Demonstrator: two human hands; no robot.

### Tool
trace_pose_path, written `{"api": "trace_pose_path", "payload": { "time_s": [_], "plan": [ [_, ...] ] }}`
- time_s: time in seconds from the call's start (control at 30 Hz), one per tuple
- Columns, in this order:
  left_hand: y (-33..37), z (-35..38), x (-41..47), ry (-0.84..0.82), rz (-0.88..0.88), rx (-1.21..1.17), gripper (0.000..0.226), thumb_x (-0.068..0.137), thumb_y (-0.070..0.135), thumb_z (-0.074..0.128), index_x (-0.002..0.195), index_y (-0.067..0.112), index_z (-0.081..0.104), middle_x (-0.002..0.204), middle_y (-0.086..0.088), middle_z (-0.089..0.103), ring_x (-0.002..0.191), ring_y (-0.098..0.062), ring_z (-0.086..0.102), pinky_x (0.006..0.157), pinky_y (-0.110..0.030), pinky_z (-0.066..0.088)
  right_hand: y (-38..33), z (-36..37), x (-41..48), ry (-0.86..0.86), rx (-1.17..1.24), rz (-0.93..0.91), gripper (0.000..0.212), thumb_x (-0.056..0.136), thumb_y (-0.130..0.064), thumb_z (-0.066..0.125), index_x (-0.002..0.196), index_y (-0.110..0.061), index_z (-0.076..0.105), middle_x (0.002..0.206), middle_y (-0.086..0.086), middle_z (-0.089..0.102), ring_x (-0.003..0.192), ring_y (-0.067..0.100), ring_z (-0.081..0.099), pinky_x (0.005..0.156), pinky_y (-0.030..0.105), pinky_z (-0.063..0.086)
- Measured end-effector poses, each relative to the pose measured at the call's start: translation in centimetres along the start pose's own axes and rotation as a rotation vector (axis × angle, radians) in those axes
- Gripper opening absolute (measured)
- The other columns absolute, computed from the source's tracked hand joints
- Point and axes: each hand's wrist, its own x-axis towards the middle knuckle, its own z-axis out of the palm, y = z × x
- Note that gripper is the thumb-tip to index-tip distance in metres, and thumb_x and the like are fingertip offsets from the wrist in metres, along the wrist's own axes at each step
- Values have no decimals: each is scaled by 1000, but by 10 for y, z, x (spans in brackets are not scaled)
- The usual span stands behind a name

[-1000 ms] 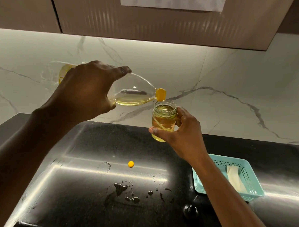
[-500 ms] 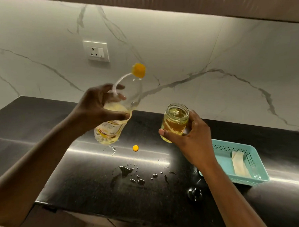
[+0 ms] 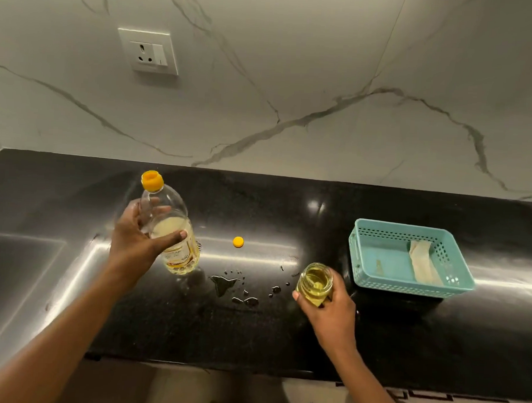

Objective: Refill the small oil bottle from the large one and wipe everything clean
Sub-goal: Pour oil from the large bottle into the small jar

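Head view: left hand (image 3: 133, 244) clasps the part-full large bottle (image 3: 181, 252), right hand (image 3: 331, 315) clasps the oil-filled small jar (image 3: 314, 282).

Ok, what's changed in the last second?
The left hand tipped the big bottle from pouring level back upright and lowered it toward the counter; the right hand lowered the jar. Both grips unchanged; loose cap, spills and basket stayed put.
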Motion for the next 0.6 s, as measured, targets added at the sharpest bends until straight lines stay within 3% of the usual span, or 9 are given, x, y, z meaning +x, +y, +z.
{"api": "trace_pose_path", "payload": {
  "time_s": [0.23,0.43,0.6],
  "plan": [
    [-26,11,4,81,3,77,77,74,12,97,137,18,53,133,-10,68,121,-32,68,98,-57,61,32,12,-14,0,-54,95,75,70,-38,97,118,-69,48,115,-42,64,106,-16,64,81,5,48],
    [-35,17,3,100,-20,77,79,73,10,99,137,14,54,130,-10,69,119,-32,69,97,-58,61,49,12,-17,-11,-69,177,77,69,-39,97,119,-70,47,109,-28,70,107,-18,62,88,15,51],
    [-42,19,3,101,-21,70,79,73,9,99,138,11,54,129,-10,70,119,-32,70,97,-58,61,53,13,-13,-32,-74,200,77,68,-40,97,118,-70,47,112,-33,68,106,-15,64,89,20,55]
  ]
}}
